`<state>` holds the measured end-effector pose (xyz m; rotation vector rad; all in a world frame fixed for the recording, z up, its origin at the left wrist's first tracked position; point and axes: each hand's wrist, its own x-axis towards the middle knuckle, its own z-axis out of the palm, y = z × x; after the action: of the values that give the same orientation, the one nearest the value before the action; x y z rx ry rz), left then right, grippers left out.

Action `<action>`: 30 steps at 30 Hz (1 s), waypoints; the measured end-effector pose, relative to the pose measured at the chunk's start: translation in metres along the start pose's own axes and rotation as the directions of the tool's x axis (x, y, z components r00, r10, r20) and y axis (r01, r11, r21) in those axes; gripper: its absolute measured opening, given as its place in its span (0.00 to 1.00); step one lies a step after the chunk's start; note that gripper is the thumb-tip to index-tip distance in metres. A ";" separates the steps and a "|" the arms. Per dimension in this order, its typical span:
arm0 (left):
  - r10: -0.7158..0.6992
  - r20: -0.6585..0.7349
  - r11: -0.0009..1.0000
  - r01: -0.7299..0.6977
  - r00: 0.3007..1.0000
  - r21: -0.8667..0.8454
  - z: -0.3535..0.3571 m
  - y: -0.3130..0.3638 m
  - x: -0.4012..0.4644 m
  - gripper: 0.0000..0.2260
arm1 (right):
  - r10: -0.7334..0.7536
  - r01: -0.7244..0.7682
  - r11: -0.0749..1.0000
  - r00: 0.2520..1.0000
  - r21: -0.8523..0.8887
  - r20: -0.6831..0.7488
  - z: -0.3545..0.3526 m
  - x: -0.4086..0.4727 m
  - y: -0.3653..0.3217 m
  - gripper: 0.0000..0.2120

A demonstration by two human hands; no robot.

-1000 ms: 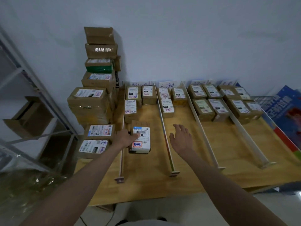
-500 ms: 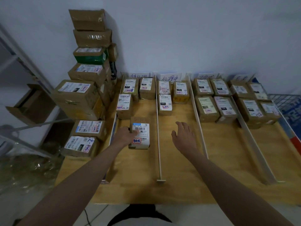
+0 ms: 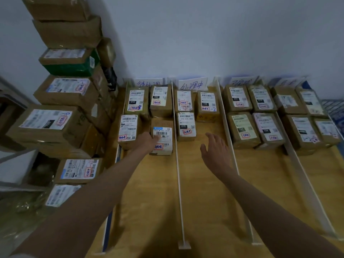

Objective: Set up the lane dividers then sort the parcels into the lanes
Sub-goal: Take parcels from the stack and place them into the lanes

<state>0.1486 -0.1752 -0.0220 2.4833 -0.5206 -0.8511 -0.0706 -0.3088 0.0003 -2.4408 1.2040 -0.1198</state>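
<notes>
The left hand (image 3: 149,141) holds a box (image 3: 162,139) in the first lane on the desk (image 3: 204,202). The right hand (image 3: 216,153) hangs open, holding nothing. A hard push could bump the box into the divider (image 3: 178,164) beside it and knock it crooked.

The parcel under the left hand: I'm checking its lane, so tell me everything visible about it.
The parcel is a small brown cardboard box lying flat, label up, in the leftmost lane on the wooden table. Its white label carries a blue strip, barcodes and a red handwritten stamp near its front edge. The left hand rests on its left side, thumb across the label. Another parcel sits close on its left; the white divider runs along its right.
</notes>
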 end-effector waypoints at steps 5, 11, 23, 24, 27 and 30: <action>-0.055 0.032 0.998 0.055 0.998 0.012 0.014 0.010 0.053 0.18 | 0.001 -0.001 1.000 1.000 -0.026 0.002 0.016 0.026 0.009 0.22; -0.121 -0.008 0.992 0.121 0.993 0.028 0.030 0.011 0.090 0.14 | -0.006 0.007 0.999 1.000 -0.053 0.021 0.030 0.038 0.020 0.21; -0.018 -0.096 0.994 0.028 0.995 0.107 0.024 0.018 0.081 0.23 | -0.008 0.011 0.996 0.999 -0.090 0.034 0.014 0.039 0.014 0.22; 0.009 -0.110 0.991 0.006 0.994 0.136 0.021 0.019 0.073 0.23 | -0.013 0.016 0.995 0.999 -0.097 0.033 0.011 0.038 0.011 0.22; 0.106 -0.139 0.965 -0.069 0.985 0.252 0.011 0.023 0.047 0.23 | -0.032 0.034 0.993 0.999 -0.109 0.026 -0.003 0.033 -0.001 0.23; 0.231 -0.161 0.922 -0.163 0.960 0.352 -0.001 0.022 0.013 0.22 | -0.060 0.060 0.991 0.998 -0.119 0.005 -0.018 0.024 -0.016 0.22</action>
<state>0.1543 -0.2001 -0.0159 2.7198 -0.8906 -0.4549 -0.0484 -0.3253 0.0204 -2.5809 1.1683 -0.0656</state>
